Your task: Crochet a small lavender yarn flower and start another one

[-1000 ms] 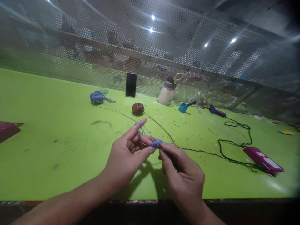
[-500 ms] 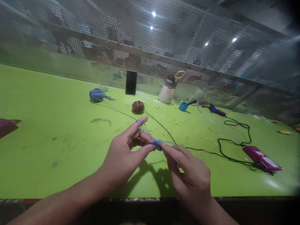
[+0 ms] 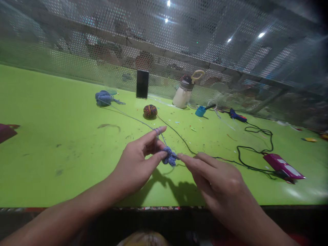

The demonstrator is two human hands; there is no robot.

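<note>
Between the thumb and fingers of my left hand is a small blue crochet piece with rounded lobes. Blue yarn loops around my raised left index finger and runs back to a blue yarn ball. My right hand pinches a thin crochet hook, its short visible end at the piece's right edge; the rest is hidden by my fingers. A multicoloured yarn ball lies beyond my hands, its dark strand trailing right.
On the green table a phone leans upright near a white bottle. Farther right are a blue pot, a blue glue gun with looping black cord and a magenta box. Perforated mesh borders the back.
My right hand has moved slightly right and turned flatter. More of the crochet piece shows, with its lobes spread. Fewer yarn strands stretch from my left index finger. The view has tilted slightly.
</note>
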